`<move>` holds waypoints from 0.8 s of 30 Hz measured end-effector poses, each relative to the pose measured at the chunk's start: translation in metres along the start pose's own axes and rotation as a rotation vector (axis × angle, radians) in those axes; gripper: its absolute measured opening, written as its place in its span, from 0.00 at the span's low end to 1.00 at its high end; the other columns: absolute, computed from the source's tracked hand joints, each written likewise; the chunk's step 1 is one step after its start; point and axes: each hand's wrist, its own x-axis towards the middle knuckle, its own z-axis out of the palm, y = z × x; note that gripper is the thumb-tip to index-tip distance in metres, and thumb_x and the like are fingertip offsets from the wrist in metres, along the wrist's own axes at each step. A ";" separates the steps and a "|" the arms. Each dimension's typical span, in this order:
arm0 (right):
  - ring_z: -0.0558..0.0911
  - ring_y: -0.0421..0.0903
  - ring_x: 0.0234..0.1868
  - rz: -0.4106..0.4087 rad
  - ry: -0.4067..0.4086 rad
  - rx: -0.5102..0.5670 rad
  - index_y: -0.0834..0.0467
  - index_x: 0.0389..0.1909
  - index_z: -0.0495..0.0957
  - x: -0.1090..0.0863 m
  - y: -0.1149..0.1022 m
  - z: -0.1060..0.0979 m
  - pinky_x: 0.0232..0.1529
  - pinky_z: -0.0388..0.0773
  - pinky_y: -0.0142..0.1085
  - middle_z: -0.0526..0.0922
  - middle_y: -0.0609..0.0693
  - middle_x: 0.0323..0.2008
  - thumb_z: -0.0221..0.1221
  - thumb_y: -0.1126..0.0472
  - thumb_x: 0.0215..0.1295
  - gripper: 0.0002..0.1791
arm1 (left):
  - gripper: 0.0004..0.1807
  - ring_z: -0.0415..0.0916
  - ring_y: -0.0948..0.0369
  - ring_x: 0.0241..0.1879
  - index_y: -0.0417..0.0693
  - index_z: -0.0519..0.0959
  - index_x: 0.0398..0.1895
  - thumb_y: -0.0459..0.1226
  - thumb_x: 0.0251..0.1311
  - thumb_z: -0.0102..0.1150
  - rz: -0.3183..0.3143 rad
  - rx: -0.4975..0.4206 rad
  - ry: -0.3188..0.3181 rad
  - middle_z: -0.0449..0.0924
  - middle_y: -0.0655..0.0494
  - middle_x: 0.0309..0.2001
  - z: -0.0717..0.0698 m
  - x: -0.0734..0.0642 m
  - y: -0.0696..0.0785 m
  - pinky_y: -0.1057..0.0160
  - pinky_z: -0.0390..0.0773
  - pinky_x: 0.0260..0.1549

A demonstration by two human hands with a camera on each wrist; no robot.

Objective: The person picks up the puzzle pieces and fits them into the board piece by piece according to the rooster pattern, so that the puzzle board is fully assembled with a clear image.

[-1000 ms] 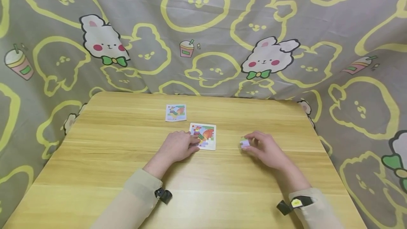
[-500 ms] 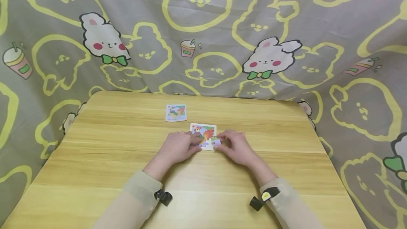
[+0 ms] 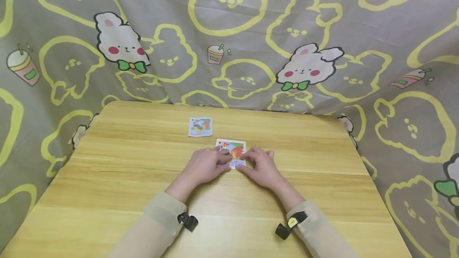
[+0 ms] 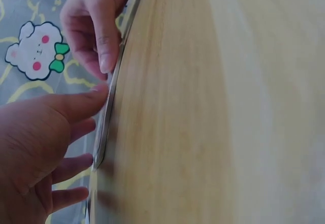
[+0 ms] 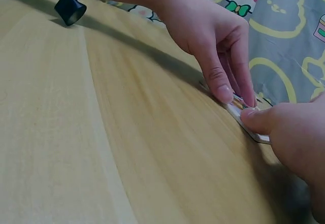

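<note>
A small square jigsaw puzzle (image 3: 236, 151) with a rooster picture and a white border lies mid-table in the head view. My left hand (image 3: 205, 165) rests its fingers on the puzzle's left side, thumb at the front edge. With thumb and forefinger, my right hand (image 3: 263, 167) holds a lilac puzzle piece (image 3: 240, 163) down in the lower right corner of the frame, partly covered by the fingers. Seen nearly edge-on in the left wrist view, the puzzle (image 4: 103, 137) lies flat. Both thumbs meet close together along its front edge in the right wrist view.
Behind the puzzle, slightly left, lies a card (image 3: 200, 127) printed with the same rooster. The wooden table (image 3: 118, 150) ends against a grey curtain (image 3: 247, 43) patterned with yellow outlines and rabbits. Black straps with cameras (image 3: 283, 231) sit on both wrists.
My right hand has come leftward from the table's right side, bringing the lilac piece onto the puzzle's lower right corner. My left hand has stayed on the puzzle.
</note>
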 end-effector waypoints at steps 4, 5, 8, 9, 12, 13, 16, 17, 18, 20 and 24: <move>0.73 0.43 0.35 0.004 -0.003 -0.012 0.55 0.54 0.88 -0.001 0.001 0.001 0.46 0.54 0.47 0.80 0.43 0.38 0.74 0.46 0.66 0.22 | 0.19 0.76 0.48 0.68 0.62 0.88 0.61 0.52 0.69 0.69 -0.018 0.018 -0.025 0.80 0.61 0.67 0.001 0.001 0.001 0.44 0.82 0.55; 0.72 0.43 0.35 0.004 -0.004 -0.013 0.55 0.56 0.88 -0.001 0.001 0.001 0.46 0.54 0.47 0.80 0.43 0.38 0.73 0.47 0.66 0.23 | 0.19 0.75 0.48 0.68 0.63 0.88 0.61 0.52 0.69 0.69 -0.021 0.018 -0.029 0.80 0.61 0.67 0.001 0.001 0.001 0.44 0.82 0.55; 0.71 0.41 0.34 0.008 -0.008 -0.013 0.55 0.58 0.88 -0.001 0.002 0.002 0.45 0.53 0.47 0.79 0.43 0.37 0.73 0.47 0.67 0.23 | 0.19 0.77 0.48 0.67 0.63 0.88 0.60 0.53 0.70 0.68 -0.027 0.010 -0.032 0.80 0.61 0.66 0.001 0.001 0.002 0.44 0.83 0.52; 0.71 0.41 0.33 0.011 -0.010 -0.016 0.54 0.58 0.88 -0.001 0.002 0.002 0.45 0.53 0.46 0.79 0.43 0.38 0.73 0.46 0.67 0.24 | 0.19 0.78 0.48 0.66 0.63 0.88 0.60 0.53 0.70 0.68 -0.029 0.010 -0.032 0.81 0.61 0.66 0.001 0.002 0.002 0.44 0.83 0.51; 0.70 0.40 0.33 0.018 -0.014 -0.025 0.53 0.58 0.88 0.000 0.003 0.004 0.45 0.53 0.46 0.78 0.42 0.38 0.72 0.44 0.67 0.24 | 0.19 0.79 0.47 0.64 0.63 0.88 0.60 0.54 0.70 0.67 -0.030 0.008 -0.031 0.81 0.61 0.66 0.001 0.002 0.002 0.44 0.84 0.48; 0.70 0.40 0.32 0.020 -0.012 -0.028 0.53 0.58 0.88 0.000 0.003 0.004 0.45 0.53 0.46 0.78 0.41 0.37 0.72 0.44 0.67 0.25 | 0.19 0.79 0.47 0.64 0.63 0.89 0.60 0.54 0.70 0.67 -0.029 0.007 -0.029 0.81 0.61 0.65 0.001 0.001 0.002 0.44 0.84 0.47; 0.69 0.40 0.31 0.029 -0.004 -0.039 0.52 0.58 0.89 0.000 0.003 0.005 0.45 0.53 0.46 0.78 0.41 0.37 0.73 0.42 0.66 0.25 | 0.19 0.79 0.47 0.65 0.63 0.88 0.60 0.54 0.70 0.67 -0.033 0.004 -0.031 0.81 0.61 0.66 0.000 0.002 0.002 0.44 0.84 0.47; 0.69 0.40 0.31 0.033 -0.002 -0.041 0.51 0.57 0.89 0.001 0.003 0.006 0.45 0.53 0.46 0.78 0.41 0.37 0.73 0.42 0.65 0.25 | 0.19 0.79 0.47 0.64 0.63 0.89 0.60 0.54 0.70 0.67 -0.033 0.002 -0.031 0.81 0.61 0.66 0.000 0.002 0.002 0.44 0.84 0.47; 0.69 0.40 0.30 0.037 -0.001 -0.040 0.51 0.57 0.89 0.001 0.003 0.006 0.45 0.53 0.46 0.77 0.41 0.37 0.73 0.42 0.65 0.25 | 0.19 0.79 0.47 0.64 0.62 0.89 0.60 0.54 0.70 0.68 -0.035 -0.001 -0.033 0.81 0.61 0.65 0.000 0.002 0.002 0.44 0.84 0.47; 0.69 0.40 0.30 0.050 -0.002 -0.038 0.52 0.56 0.90 0.001 0.003 0.005 0.45 0.53 0.46 0.77 0.41 0.36 0.73 0.41 0.64 0.25 | 0.19 0.80 0.47 0.63 0.63 0.89 0.59 0.54 0.69 0.68 -0.046 -0.006 -0.037 0.81 0.61 0.65 -0.002 0.002 0.003 0.45 0.84 0.47; 0.69 0.41 0.30 0.081 -0.010 -0.012 0.53 0.53 0.90 0.003 -0.001 0.003 0.46 0.53 0.48 0.78 0.42 0.36 0.75 0.43 0.63 0.23 | 0.19 0.83 0.47 0.59 0.63 0.89 0.58 0.54 0.68 0.69 -0.062 -0.029 -0.030 0.82 0.60 0.64 -0.004 0.004 0.007 0.45 0.84 0.45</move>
